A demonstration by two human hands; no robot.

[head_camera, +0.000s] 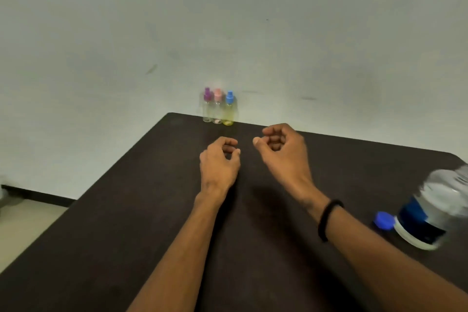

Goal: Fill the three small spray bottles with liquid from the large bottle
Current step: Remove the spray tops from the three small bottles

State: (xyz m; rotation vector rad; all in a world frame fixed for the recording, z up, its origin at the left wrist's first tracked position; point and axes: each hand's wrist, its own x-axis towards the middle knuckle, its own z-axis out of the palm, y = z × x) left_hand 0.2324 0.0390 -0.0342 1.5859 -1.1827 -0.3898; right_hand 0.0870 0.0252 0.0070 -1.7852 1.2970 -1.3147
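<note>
Three small clear spray bottles stand side by side at the far edge of the dark table (126,223): one with a purple cap (207,106), one with a pink cap (217,107), one with a blue cap and yellowish body (229,110). The large clear bottle (435,210) with a blue label stands at the right edge, blurred, with its blue cap (383,220) lying beside its base. My left hand (219,162) and my right hand (281,149) hover over the table just short of the small bottles, fingers loosely curled, holding nothing.
A pale wall rises directly behind the table's far edge. The floor and a dark skirting strip (38,194) show at the lower left, past the table's left edge. A black band (328,219) sits on my right wrist.
</note>
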